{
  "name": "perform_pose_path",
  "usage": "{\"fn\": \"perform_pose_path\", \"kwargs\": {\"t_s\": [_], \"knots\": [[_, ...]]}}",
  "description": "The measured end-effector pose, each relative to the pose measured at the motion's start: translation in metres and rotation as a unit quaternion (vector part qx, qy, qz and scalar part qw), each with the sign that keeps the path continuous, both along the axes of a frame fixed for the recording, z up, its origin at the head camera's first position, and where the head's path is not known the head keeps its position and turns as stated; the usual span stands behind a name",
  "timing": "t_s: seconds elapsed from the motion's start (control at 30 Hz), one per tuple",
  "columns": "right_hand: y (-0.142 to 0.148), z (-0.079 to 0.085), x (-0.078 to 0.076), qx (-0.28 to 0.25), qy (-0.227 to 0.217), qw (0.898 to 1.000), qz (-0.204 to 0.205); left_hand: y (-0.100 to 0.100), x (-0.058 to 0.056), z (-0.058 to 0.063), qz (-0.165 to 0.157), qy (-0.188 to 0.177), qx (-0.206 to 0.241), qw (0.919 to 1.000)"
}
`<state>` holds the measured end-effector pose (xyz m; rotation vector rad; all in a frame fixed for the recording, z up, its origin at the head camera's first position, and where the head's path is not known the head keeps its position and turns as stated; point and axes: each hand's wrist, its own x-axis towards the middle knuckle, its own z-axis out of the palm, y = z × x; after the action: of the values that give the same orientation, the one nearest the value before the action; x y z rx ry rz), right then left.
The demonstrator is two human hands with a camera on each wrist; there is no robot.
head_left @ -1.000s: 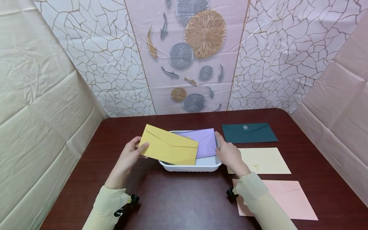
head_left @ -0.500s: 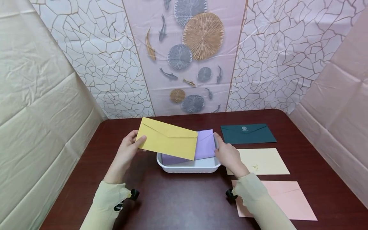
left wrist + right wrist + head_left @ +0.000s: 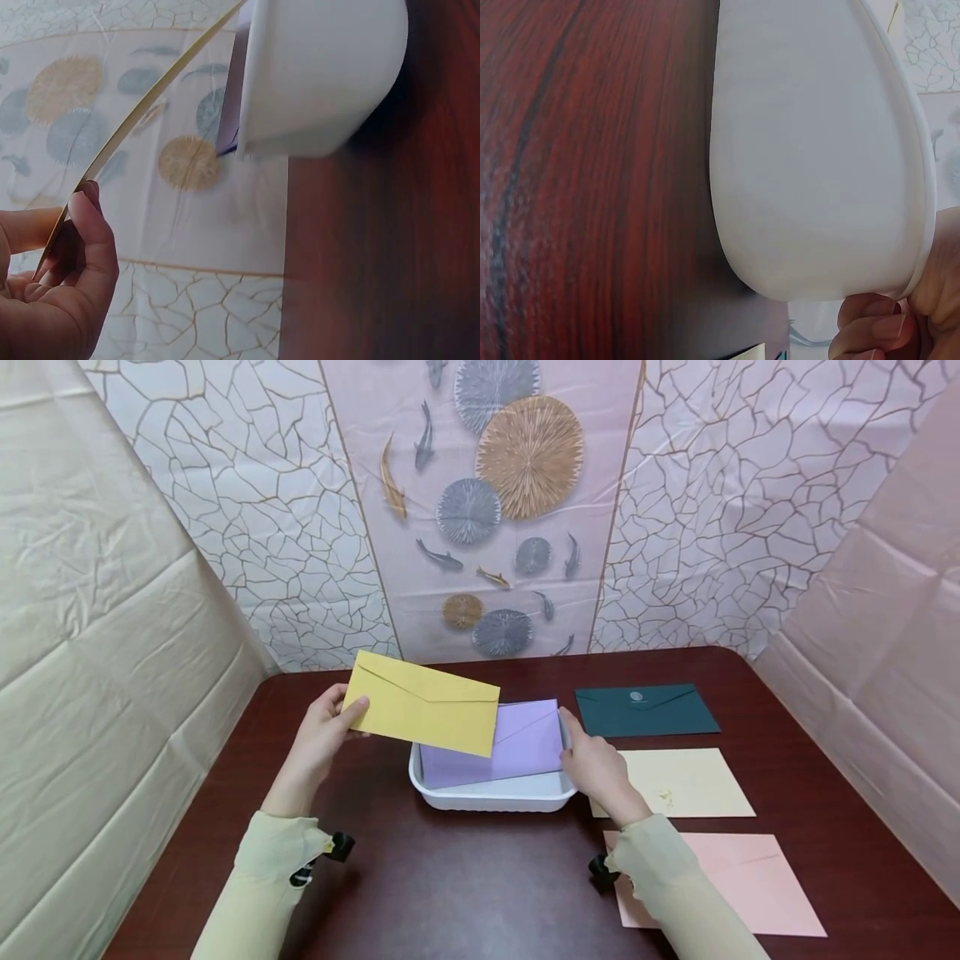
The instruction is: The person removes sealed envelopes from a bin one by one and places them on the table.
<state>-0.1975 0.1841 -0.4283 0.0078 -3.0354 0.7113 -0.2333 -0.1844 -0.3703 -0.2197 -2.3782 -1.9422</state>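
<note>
My left hand (image 3: 318, 731) pinches the left end of a yellow envelope (image 3: 423, 703) between thumb and fingers. Tilted down to the right, the envelope hangs over the left part of a white tray (image 3: 495, 802). The left wrist view shows the envelope (image 3: 135, 112) edge-on, slightly bowed, beside the tray wall (image 3: 322, 75). Inside the tray lies a purple envelope (image 3: 528, 739), partly covered by the yellow one in the head view. On the right side, my right hand (image 3: 600, 768) grips the tray's rim; its curled fingers (image 3: 874, 326) show under the rim in the right wrist view.
Three envelopes lie in a column right of the tray: dark green (image 3: 648, 714) at the back, cream (image 3: 686, 781) in the middle, pink (image 3: 738, 877) in front. My right forearm crosses over the pink one. Patterned cloth (image 3: 300, 510) hangs behind the dark red table (image 3: 480, 877).
The yellow envelope has risen and shifted left in my left hand, uncovering more of the purple envelope and the tray. My right hand has stayed at the tray's right rim.
</note>
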Motion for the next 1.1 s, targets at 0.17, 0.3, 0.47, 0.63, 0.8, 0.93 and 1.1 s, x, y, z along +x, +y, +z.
{"fn": "perform_pose_path", "kwargs": {"t_s": [0.17, 0.3, 0.47, 0.63, 0.8, 0.93, 1.1], "knots": [[0.0, 0.001, 0.001, 0.004, 0.0, 1.0, -0.001, -0.014, -0.006, 0.006, 0.014, 0.003, -0.005, 0.9999], [0.0, 0.0, 0.0, 0.003, -0.001, 1.0, -0.001, -0.029, -0.011, 0.013, 0.028, 0.005, -0.002, 0.9996], [0.0, 0.0, 0.001, -0.002, 0.002, 1.0, 0.003, -0.048, -0.013, 0.024, 0.032, 0.004, 0.038, 0.9987], [-0.001, 0.0, 0.0, -0.001, 0.006, 1.0, 0.0, -0.061, -0.011, 0.032, 0.034, 0.007, 0.058, 0.9977], [0.0, 0.0, 0.0, 0.0, 0.01, 1.0, -0.001, -0.067, -0.012, 0.033, 0.038, 0.003, 0.062, 0.9973], [-0.001, 0.0, 0.0, 0.0, 0.012, 1.0, 0.003, -0.071, -0.014, 0.029, 0.045, -0.003, 0.059, 0.9972], [-0.001, 0.0, 0.0, 0.001, 0.009, 1.0, 0.002, -0.077, -0.017, 0.02, 0.056, -0.017, 0.055, 0.9967]]}}
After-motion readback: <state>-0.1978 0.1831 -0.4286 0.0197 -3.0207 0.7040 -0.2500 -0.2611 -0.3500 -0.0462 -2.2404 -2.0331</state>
